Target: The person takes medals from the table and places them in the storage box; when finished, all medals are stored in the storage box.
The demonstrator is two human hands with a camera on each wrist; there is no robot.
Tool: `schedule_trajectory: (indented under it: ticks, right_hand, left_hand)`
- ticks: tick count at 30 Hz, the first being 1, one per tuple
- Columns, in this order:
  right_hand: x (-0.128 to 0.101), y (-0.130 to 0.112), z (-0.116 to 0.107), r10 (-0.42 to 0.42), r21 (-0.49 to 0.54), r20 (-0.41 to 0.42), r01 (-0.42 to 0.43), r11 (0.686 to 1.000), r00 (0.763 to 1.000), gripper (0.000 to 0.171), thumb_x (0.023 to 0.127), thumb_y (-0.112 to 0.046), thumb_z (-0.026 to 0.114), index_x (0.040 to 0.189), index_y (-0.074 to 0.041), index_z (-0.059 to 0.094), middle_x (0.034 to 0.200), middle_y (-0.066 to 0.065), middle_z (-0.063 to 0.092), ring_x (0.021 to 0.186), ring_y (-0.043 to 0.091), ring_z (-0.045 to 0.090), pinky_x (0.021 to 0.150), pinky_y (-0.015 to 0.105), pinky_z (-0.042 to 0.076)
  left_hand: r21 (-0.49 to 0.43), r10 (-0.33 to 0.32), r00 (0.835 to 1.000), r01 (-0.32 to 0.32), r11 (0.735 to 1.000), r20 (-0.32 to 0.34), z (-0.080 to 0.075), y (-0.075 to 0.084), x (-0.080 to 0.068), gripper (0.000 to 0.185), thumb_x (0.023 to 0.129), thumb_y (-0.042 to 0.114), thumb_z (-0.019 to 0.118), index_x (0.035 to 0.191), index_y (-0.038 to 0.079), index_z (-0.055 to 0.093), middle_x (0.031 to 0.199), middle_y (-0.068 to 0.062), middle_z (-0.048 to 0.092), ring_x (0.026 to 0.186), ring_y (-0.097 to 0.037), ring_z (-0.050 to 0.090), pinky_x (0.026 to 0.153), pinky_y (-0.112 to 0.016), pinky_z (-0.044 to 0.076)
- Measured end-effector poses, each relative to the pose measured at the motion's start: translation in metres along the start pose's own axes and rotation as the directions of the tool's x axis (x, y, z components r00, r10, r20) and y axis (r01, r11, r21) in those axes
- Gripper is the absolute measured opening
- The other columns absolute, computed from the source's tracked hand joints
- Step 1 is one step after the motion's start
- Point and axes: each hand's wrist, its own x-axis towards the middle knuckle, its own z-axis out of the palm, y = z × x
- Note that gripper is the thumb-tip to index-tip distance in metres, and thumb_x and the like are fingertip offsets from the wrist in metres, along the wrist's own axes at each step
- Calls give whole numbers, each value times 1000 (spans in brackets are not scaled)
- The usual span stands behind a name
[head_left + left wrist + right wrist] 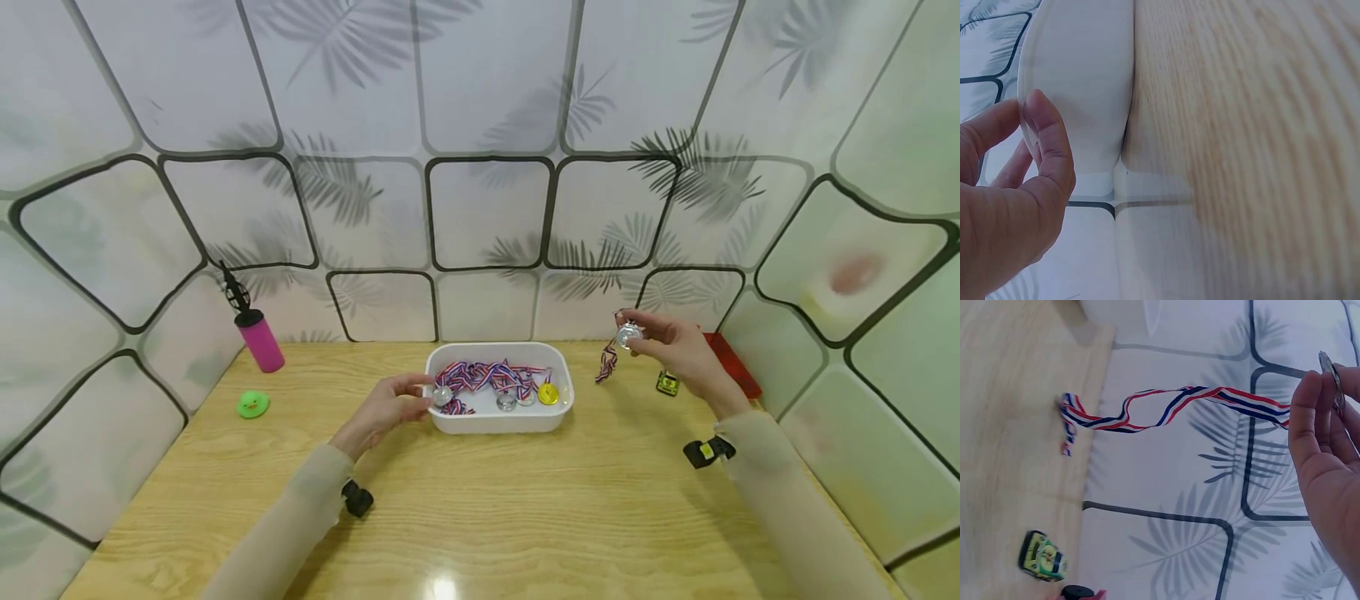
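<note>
My right hand pinches a silver medal above the table, right of a white tub. From it a red, white and blue striped ribbon dangles, its lower end bunched near the tabletop. At the left end of the white tub, my left hand grips the rim between thumb and fingers; the left wrist view has this hand close up. Inside the tub lie tangled striped ribbons, a gold medal and several silver medals.
A small yellow and black toy car stands near the right hand. Behind that hand is a red object, partly hidden. At the left are a green rubber duck and a pink pump with a black top. A patterned curtain surrounds the table.
</note>
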Motion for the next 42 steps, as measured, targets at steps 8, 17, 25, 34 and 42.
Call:
schedule_trajectory:
  ticks: [8, 17, 25, 34, 42]
  right_hand:
    - [7, -19, 5, -40, -34, -78, 37, 999, 996, 51, 94, -7, 65, 141, 3, 48, 118, -10, 66, 82, 5, 63, 74, 15, 55]
    - [16, -38, 11, -96, 14, -97, 97, 995, 991, 46, 93, -6, 66, 138, -7, 56, 118, -12, 67, 81, 9, 63, 69, 17, 53]
    - [31, -65, 18, -168, 103, -108, 179, 978, 980, 46, 91, 1, 66, 136, -2, 57, 119, -5, 68, 78, 9, 63, 75, 18, 55]
    - [46, -90, 31, -226, 146, -69, 234, 961, 972, 46, 90, 3, 66, 135, -2, 58, 119, -4, 69, 78, 12, 63, 75, 21, 57]
    - [59, -97, 47, -273, 169, -28, 274, 947, 962, 44, 89, 6, 65, 132, -3, 61, 118, -2, 69, 78, 13, 62, 72, 23, 57]
  left_hand:
    - [-14, 27, 999, -26, 1000, 25, 0, -1, 0, 49, 89, -6, 62, 136, -11, 48, 95, -7, 52, 73, -13, 60, 70, -22, 58]
    - [-3, 27, 999, -27, 1000, 25, -1, -1, -1, 49, 90, -5, 63, 136, -11, 48, 95, -8, 52, 73, -14, 61, 70, -22, 58]
    - [-5, 34, 999, -34, 999, 32, -1, 1, -2, 49, 90, -4, 63, 137, -10, 48, 96, -8, 51, 73, -14, 61, 69, -22, 58]
    - [-1, 31, 999, -31, 1000, 18, -1, 0, 0, 48, 90, -4, 63, 136, -9, 49, 97, -8, 52, 73, -13, 61, 69, -22, 58]
    - [1, 24, 1000, -25, 1000, 16, -1, -3, 1, 47, 91, -4, 63, 136, -7, 51, 96, -8, 52, 73, -14, 61, 70, -24, 58]
